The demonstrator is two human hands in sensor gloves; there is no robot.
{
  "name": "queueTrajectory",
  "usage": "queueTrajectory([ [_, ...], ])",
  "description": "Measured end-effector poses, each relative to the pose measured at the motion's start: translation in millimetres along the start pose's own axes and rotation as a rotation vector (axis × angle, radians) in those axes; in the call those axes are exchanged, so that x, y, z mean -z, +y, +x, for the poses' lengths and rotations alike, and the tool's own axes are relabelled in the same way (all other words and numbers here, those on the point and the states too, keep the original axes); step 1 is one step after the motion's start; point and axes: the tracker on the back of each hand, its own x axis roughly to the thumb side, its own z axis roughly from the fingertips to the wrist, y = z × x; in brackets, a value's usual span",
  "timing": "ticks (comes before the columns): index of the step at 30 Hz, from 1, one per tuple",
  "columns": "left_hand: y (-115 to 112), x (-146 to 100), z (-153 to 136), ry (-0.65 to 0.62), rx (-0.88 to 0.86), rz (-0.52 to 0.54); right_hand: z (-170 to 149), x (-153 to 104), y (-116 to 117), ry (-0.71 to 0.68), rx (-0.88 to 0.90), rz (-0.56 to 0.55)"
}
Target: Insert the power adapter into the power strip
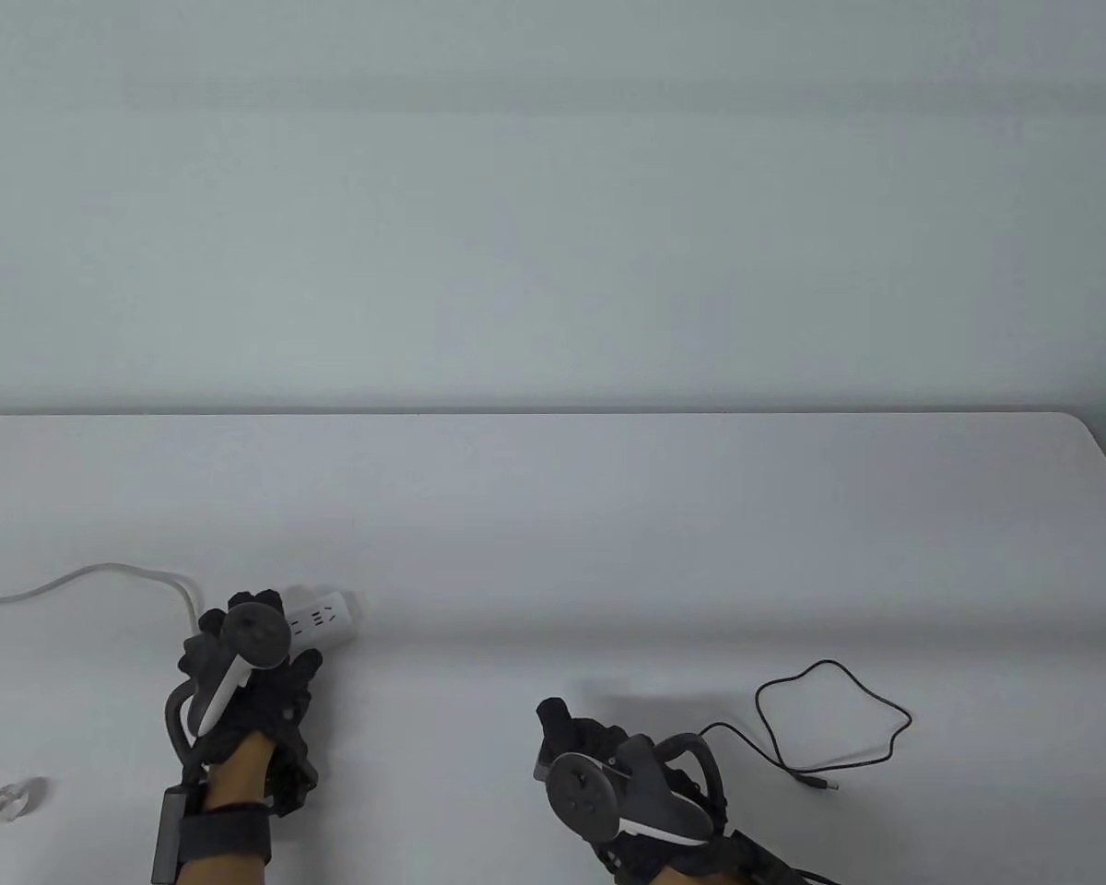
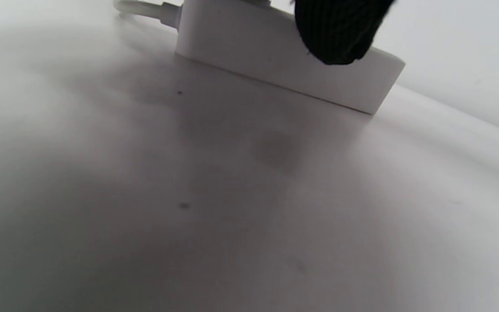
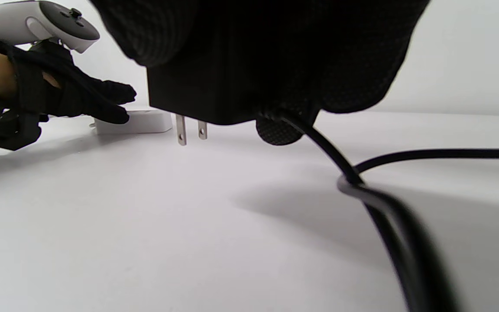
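Black and boxy, the power adapter (image 3: pixel 215 86) hung in the right hand (image 1: pixel 608 774), gripped clear of the white table (image 1: pixel 608 516), its two metal prongs (image 3: pixel 189 129) pointing down (its thin cable (image 1: pixel 834 728) looped just beside). Farther off, the left hand (image 1: pixel 244 673) rested its fingers on the white power strip (image 1: pixel 318 619), which lay flat, its white cord (image 1: pixel 83 581) trailing left.
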Motion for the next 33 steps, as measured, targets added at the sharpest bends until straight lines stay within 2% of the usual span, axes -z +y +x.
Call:
queueTrajectory([
  [7, -4, 3, -5, 0.019, 0.027, 0.011, -1, 2, 4, -0.016, 0.007, 0.023],
  [24, -8, -1, 8, -0.001, 0.156, 0.024, -9, 2, 6, -0.04, 0.014, -0.056],
  [33, -4, -2, 10, 0.002, 0.089, 0.015, -11, 2, 6, -0.038, 0.018, -0.058],
])
